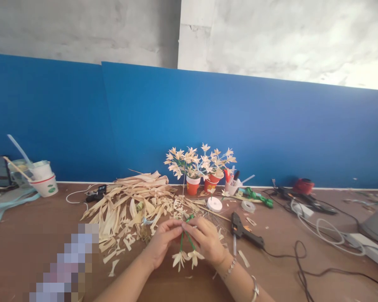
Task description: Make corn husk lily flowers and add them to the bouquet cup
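Note:
Two cream flowers that look made of dried husk (pixel 186 259) hang heads-down on green-wrapped stems (pixel 181 242) between my hands. My left hand (pixel 164 239) has its thumb and forefinger pinched where the stems meet. From the other side my right hand (pixel 208 240) closes its fingers on the same stems, the fingertips of both hands nearly touching. A thin pale strand (pixel 184 188) rises above the fingertips. A bit of green (pixel 189 218) shows just beyond my right fingers. The exact grip point is partly hidden by the fingers.
Behind my hands lies a pile of dried husks (pixel 135 197) with scraps. Beyond stand paper cups (pixel 193 186) of similar flowers and a white tape roll (pixel 214 204). To the right are a glue gun (pixel 244 231) and trailing cables (pixel 321 235). A white cup (pixel 45 184) stands far left.

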{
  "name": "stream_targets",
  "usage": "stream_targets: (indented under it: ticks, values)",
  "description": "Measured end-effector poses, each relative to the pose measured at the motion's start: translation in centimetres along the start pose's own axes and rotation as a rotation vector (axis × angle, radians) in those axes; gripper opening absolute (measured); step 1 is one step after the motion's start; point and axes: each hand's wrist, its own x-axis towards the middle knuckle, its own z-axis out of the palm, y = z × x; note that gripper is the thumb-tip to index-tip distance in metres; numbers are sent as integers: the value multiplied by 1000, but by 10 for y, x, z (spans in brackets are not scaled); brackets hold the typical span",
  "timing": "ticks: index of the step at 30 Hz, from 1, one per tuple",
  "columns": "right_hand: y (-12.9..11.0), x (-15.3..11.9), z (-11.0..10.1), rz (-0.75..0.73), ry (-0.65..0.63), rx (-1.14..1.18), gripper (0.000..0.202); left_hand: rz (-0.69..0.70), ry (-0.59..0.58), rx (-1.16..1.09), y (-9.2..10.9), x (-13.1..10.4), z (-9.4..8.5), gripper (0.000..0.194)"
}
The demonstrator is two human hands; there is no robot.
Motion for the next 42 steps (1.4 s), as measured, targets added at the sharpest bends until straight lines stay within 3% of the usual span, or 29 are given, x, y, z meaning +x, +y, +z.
stream_targets:
  ticks: [12,15,17,19,21,24,27,42]
  values:
    - [-1,-3,4,88,-20,145,35,-11,8,-35,2,0,1,22]
    - [-4,0,4,211,-13,293,30,-6,-16,-20,2,-1,1,18]
    - [-4,3,3,412,-19,430,20,3,-18,-10,0,-1,0,17]
    - [-1,6,0,654,-118,645,17,11,-14,5,-1,-1,0,17]
    - [4,9,-5,813,-315,911,25,7,-22,33,-2,0,-1,16]
    - [11,11,-12,873,-626,1163,27,12,-22,90,-2,0,0,15]
    - [13,9,-15,907,-737,1178,19,12,-9,132,-2,-1,1,15]
    - [11,10,-7,945,-607,1137,16,-17,-20,132,-3,1,-1,22]
